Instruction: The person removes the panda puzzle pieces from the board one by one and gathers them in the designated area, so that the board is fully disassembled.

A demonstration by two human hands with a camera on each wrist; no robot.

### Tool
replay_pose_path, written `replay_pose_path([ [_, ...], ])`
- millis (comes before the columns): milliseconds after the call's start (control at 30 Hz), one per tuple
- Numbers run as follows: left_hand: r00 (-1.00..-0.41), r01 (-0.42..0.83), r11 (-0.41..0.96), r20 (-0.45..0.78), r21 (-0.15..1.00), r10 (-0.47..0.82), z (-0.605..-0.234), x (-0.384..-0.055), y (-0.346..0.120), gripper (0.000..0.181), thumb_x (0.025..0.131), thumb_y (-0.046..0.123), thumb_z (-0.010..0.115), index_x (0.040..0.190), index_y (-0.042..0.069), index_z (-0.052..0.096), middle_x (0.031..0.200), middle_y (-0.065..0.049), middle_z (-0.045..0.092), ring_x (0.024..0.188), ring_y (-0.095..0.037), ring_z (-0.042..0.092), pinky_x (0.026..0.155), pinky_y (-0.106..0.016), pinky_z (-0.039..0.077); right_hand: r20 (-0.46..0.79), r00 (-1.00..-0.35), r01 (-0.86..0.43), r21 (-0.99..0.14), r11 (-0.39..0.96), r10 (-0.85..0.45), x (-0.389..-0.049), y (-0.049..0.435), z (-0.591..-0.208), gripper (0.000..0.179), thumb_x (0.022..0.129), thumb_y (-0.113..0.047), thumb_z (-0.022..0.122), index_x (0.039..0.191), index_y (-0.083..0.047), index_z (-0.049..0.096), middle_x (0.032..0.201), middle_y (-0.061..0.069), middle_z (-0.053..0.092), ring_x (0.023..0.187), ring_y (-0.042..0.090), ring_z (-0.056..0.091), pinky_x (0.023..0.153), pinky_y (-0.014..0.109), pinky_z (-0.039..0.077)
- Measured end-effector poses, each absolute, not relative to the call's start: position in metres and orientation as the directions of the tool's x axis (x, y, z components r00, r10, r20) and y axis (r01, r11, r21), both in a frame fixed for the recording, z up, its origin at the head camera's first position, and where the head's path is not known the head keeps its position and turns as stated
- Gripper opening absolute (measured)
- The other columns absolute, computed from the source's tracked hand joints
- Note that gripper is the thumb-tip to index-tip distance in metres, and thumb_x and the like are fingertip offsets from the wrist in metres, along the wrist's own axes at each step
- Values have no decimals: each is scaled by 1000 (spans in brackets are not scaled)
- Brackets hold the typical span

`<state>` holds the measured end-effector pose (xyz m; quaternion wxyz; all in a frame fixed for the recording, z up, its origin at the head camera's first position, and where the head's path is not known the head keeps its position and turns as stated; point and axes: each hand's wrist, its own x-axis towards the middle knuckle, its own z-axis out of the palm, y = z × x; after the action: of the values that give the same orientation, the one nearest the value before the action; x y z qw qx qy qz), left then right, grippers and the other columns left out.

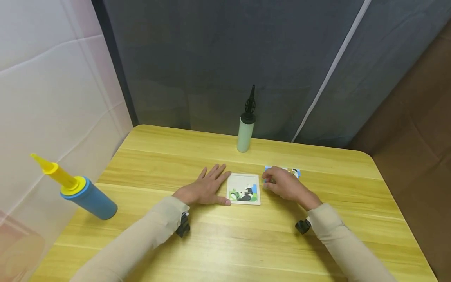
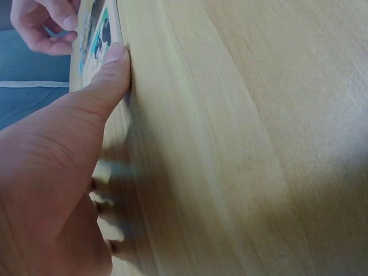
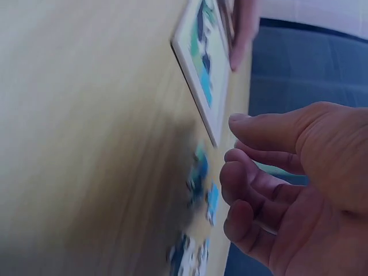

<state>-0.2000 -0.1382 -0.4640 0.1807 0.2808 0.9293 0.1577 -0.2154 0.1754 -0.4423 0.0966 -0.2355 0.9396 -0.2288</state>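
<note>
A square jigsaw puzzle tray [image 1: 243,178] with a pale rim lies mid-table, joined panda pieces [image 1: 246,194] filling its lower part. My left hand [image 1: 205,188] rests palm down at its left side, fingers spread, the thumb against the tray's lower left corner. To the right of the tray, my right hand [image 1: 287,187] hovers with loosely bent fingers. In the right wrist view, a gap shows between its thumb [image 3: 264,129] and fingers, and nothing is visible between them. Loose puzzle pieces [image 3: 198,175] lie on the table below that hand, which partly hides them in the head view.
A pale green hand pump [image 1: 245,135] with a black nozzle stands behind the tray at the back edge. On the left stands a blue and yellow pump [image 1: 93,199]. Dark curtain [image 1: 197,66] hangs behind the wooden table [image 1: 225,243].
</note>
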Motion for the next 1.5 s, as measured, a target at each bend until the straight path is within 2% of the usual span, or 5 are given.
replay_pose_path([
  [233,-778,463,797,-253,389,575,-465,-201,-137,106,96,67,67,172,14,17,182,-16,0,169,-40,-1,135,-67,3,-104,-840,-442,-439,782,-533,-216,155,-447,21,98,-20,79,115,-10,74,105,3,73,94,16,65,85,40,56],
  [533,-782,452,804,-261,387,565,-466,-202,-137,106,95,68,68,173,14,17,182,-15,0,170,-39,-1,135,-66,2,-181,-810,-450,-417,790,-557,-215,149,-447,31,96,-26,82,120,-9,71,108,3,68,98,16,60,88,39,55],
  [900,-785,443,809,-270,385,558,-466,-203,-136,107,95,68,68,173,15,17,182,-14,-1,170,-39,-2,136,-65,2,-254,-800,-408,-435,802,-544,-224,142,-442,22,95,-21,82,109,-9,70,100,1,69,88,14,59,82,35,54],
  [1133,-784,444,806,-266,392,561,-467,-202,-136,107,95,68,69,172,14,17,182,-15,-1,170,-39,-1,136,-65,1,-330,-783,-353,-463,813,-527,-226,139,-438,20,96,-20,81,107,-10,68,102,2,69,86,15,58,78,32,51],
  [1500,-785,444,807,-264,390,560,-467,-202,-136,107,95,67,69,172,14,18,182,-15,0,170,-39,-1,135,-66,2,-312,-795,-345,-473,811,-520,-227,140,-441,22,95,-18,83,104,-12,64,96,2,64,84,16,54,74,31,46],
])
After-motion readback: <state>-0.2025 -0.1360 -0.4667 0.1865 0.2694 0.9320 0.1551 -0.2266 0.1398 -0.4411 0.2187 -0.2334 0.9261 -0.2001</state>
